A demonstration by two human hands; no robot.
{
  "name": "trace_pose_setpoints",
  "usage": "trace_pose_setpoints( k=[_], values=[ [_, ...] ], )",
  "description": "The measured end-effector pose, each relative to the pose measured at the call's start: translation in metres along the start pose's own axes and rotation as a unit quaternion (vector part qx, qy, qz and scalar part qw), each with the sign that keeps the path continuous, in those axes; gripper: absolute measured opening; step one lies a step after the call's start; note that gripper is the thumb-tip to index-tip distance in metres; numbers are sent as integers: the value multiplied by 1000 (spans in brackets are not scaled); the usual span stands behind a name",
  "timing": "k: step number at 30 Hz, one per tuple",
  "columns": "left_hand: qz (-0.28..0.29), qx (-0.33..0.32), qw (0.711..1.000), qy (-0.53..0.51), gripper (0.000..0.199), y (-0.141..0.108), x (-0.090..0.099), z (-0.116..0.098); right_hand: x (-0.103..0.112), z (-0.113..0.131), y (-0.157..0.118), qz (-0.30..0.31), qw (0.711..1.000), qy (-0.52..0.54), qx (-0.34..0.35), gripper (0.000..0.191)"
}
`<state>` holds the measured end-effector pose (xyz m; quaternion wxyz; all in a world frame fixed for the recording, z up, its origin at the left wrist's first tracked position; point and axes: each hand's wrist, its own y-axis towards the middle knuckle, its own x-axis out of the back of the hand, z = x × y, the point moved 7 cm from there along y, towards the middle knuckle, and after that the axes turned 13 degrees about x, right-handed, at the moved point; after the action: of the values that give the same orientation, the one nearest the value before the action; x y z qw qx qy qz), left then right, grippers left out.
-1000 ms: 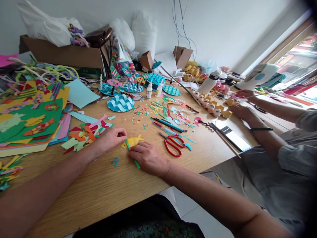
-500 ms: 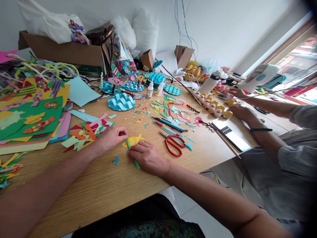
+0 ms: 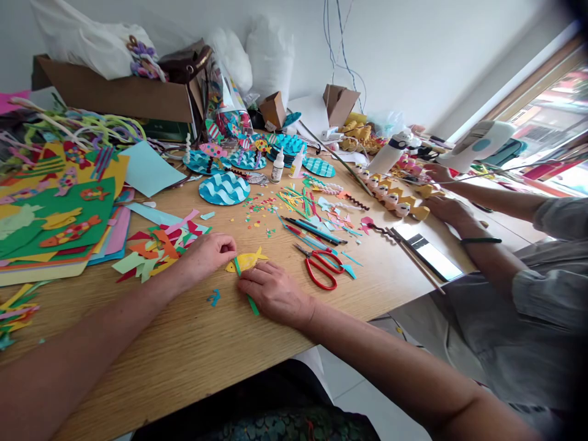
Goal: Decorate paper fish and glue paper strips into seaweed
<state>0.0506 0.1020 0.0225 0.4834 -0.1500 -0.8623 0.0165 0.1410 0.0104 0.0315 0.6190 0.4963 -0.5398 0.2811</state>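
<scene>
Strip of narrow green paper [image 3: 253, 305] is still pinched in the grips of left hand [image 3: 212, 251] and right hand [image 3: 278, 295], across a yellow paper fish [image 3: 248, 261] between them, virtually unmoved, suggesting steady placement.

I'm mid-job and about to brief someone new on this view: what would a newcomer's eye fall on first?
Probably the red-handled scissors, lying on the table beyond and to the right of the person's right hand. Next might come the blue disc with pale waves, farther back, then the yellow paper fish by the hands, a green strip crossing its left end.
</scene>
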Motion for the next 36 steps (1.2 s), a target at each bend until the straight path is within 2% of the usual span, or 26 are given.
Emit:
trace_pose_setpoints(
  k=[36],
  values=[
    [-11, -23, 999, 33, 11, -3, -1, -4, 0, 1, -1, 0, 1000, -1, 8, 20]
  ],
)
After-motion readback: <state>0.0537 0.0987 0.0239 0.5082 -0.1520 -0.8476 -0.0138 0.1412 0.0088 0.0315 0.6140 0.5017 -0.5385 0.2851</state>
